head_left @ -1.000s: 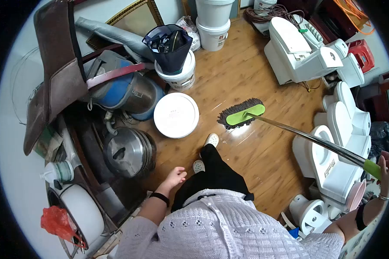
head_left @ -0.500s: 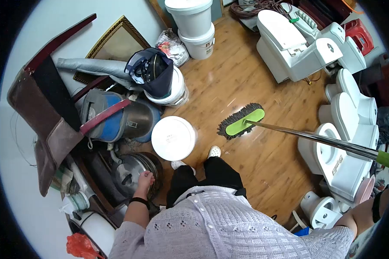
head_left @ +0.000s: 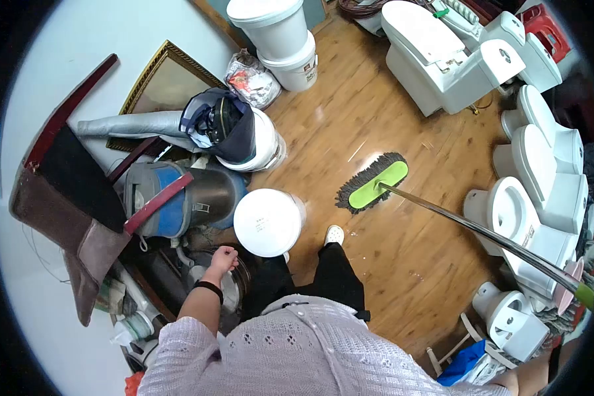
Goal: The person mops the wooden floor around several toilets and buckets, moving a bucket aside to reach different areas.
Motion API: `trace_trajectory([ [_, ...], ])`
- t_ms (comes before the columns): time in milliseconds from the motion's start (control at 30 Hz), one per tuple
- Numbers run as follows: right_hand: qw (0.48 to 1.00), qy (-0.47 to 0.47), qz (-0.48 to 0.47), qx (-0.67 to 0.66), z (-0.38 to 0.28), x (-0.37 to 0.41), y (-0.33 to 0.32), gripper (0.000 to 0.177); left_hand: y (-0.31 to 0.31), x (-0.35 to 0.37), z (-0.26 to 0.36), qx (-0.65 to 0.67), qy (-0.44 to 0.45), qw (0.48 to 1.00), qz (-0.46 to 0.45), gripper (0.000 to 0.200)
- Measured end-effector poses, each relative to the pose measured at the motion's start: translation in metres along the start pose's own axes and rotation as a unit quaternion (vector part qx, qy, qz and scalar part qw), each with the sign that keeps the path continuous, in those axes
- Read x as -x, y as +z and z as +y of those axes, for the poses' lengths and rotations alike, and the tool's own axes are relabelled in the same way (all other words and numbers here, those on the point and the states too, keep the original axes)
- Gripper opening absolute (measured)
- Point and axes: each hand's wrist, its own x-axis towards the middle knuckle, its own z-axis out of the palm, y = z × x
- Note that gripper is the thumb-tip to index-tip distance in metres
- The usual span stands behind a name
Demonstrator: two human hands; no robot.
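Observation:
A flat dust mop with a green plate and dark grey fringe lies on the wooden floor in front of me. Its metal pole runs to the right and down, ending in a green grip near the edge of the view. My right forearm shows at the bottom right, but the hand itself is out of sight. My left hand hangs with its fingers curled, seemingly around nothing, above a round metal-lidded pot. Just beyond that hand stands a white lidded bucket.
Several white toilets line the right side. On the left are a blue-grey vacuum cleaner, a broken brown chair, a framed picture and a bucket holding a dark bag. Stacked white buckets stand at the back.
The view has shifted slightly. The pole's grip end has dropped lower at the right, while the mop head stays at nearly the same floor spot. My left hand has moved slightly towards the white bucket.

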Motion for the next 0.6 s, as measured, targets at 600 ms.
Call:
trace_trajectory([
  [600, 0.769, 0.075, 0.502, -0.389, -0.057, 0.139, 0.046, 0.014, 0.042, -0.243, -0.133, 0.256, -0.196, 0.946, -0.015, 0.071],
])
